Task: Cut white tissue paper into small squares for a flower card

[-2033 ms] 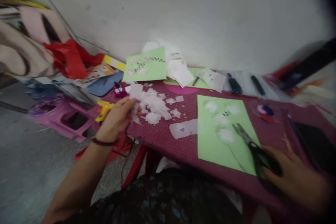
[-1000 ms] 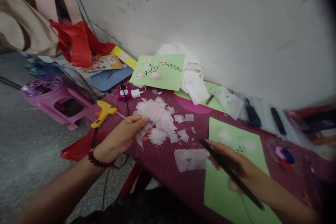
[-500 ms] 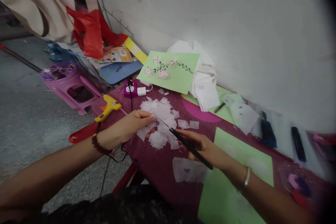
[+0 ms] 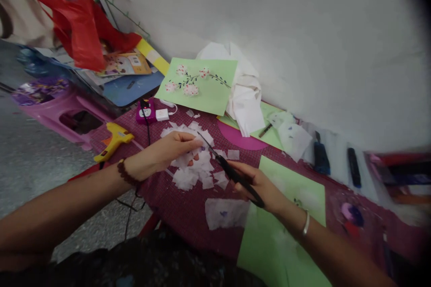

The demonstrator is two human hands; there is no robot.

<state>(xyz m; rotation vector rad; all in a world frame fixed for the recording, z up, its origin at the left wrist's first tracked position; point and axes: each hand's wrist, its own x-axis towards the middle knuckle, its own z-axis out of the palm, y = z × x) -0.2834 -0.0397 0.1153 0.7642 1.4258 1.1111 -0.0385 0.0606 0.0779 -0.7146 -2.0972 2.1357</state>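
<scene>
My left hand (image 4: pixel 170 150) is closed in a pinch on a small piece of white tissue paper (image 4: pixel 183 160), partly hidden by the fingers. Black-handled scissors (image 4: pixel 232 172) are in my right hand (image 4: pixel 259 184), their thin blades pointing up and left beside my left fingertips. Whether the blades touch the paper I cannot tell. Beneath both hands lies a loose pile of cut white paper squares (image 4: pixel 186 179). A larger white sheet with a small blue-purple mark (image 4: pixel 225 214) lies flat just below the scissors.
A green card with pink blossoms (image 4: pixel 202 81) leans at the back. On the left are a yellow glue gun (image 4: pixel 116 141) and a purple power adapter (image 4: pixel 145 112). A green sheet (image 4: pixel 281 237) lies under my right forearm; a blue-black tool (image 4: pixel 321 157) rests farther right.
The view has shifted right, so the table things appear farther left. The scissors' tip has risen slightly beside my left fingers. Both hands keep their hold.
</scene>
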